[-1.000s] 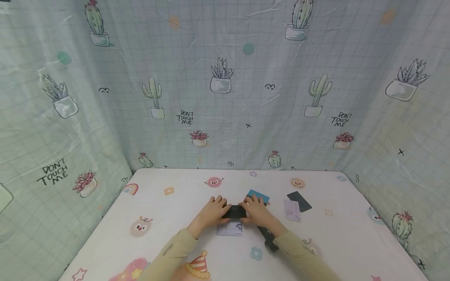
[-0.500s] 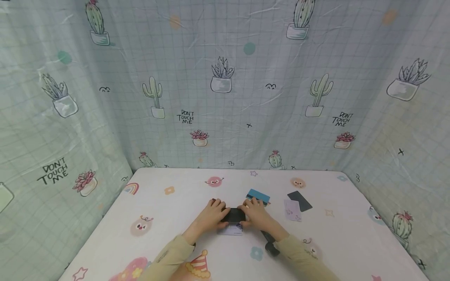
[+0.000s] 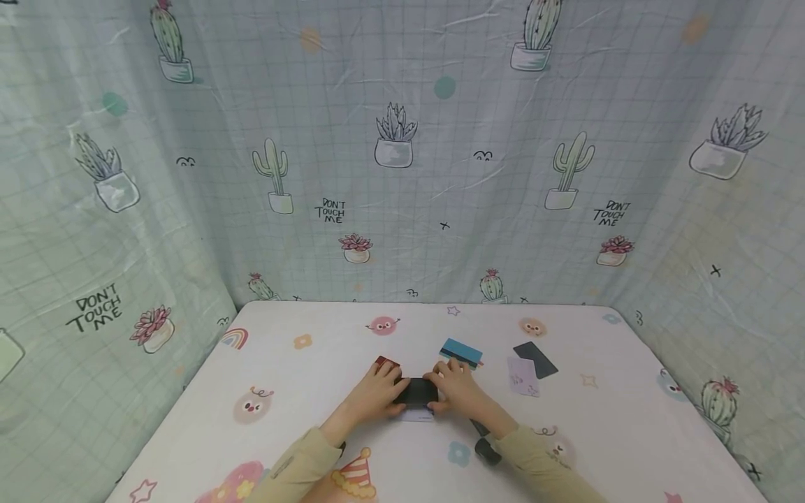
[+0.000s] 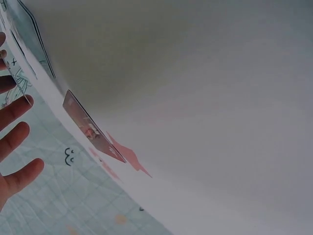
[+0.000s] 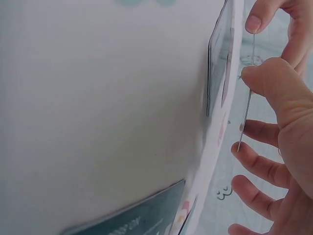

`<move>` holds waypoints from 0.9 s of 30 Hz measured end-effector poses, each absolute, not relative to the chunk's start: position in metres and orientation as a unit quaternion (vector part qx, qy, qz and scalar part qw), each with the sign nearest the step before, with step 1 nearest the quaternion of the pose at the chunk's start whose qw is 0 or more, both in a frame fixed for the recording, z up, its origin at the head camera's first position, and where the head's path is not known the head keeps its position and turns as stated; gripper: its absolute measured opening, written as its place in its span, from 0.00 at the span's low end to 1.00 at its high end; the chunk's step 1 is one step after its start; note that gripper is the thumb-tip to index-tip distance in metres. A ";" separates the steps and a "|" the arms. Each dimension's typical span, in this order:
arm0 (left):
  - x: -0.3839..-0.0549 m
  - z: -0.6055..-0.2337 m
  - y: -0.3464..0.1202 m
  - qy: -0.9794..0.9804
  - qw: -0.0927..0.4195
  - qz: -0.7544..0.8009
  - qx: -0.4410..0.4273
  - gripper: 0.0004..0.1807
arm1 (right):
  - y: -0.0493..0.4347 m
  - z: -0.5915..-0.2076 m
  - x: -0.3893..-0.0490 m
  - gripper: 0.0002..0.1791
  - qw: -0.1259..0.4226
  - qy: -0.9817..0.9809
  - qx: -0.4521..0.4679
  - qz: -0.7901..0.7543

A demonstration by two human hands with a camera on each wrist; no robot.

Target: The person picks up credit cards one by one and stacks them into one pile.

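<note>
A black card (image 3: 416, 392) is held level between both hands, seen almost edge-on in the right wrist view. My left hand (image 3: 372, 395) grips its left end, and my right hand (image 3: 462, 391) pinches the right end between thumb and fingers. Below it on the table is a pale lilac card (image 3: 416, 415), mostly covered in the head view. From the right wrist view, a gap separates the held card from the cards (image 5: 218, 61) lying under it. A red card (image 3: 388, 361) shows just beyond my left fingers.
A blue card with a dark stripe (image 3: 461, 351) lies beyond my right hand. Farther right, a pale purple card (image 3: 523, 377) overlaps a dark grey card (image 3: 546, 366). Another dark card (image 3: 480, 427) is partly hidden under my right forearm. A patterned curtain (image 3: 402, 188) stands behind the table.
Both hands have drawn the black card slightly toward the person, covering more of the lilac card. The red card and more of the blue card have come into sight behind the fingers.
</note>
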State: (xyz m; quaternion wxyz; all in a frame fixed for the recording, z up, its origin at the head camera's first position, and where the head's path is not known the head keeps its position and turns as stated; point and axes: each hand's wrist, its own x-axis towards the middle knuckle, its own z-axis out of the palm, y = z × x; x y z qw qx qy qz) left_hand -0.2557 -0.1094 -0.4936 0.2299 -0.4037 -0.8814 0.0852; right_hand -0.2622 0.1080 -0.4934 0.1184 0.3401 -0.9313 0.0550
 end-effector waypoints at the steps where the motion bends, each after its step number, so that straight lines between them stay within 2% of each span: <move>1: -0.255 -0.494 -0.109 -0.881 0.230 0.087 -0.403 0.24 | 0.108 -0.494 -0.262 0.27 0.116 -0.932 0.339 0.055; 12: -0.248 -0.496 -0.113 -0.890 0.199 0.090 -0.399 0.25 | 0.108 -0.497 -0.257 0.27 0.100 -0.935 0.333 0.067; 27: -0.241 -0.496 -0.118 -0.888 0.184 0.102 -0.409 0.25 | 0.108 -0.498 -0.251 0.28 0.099 -0.929 0.351 0.069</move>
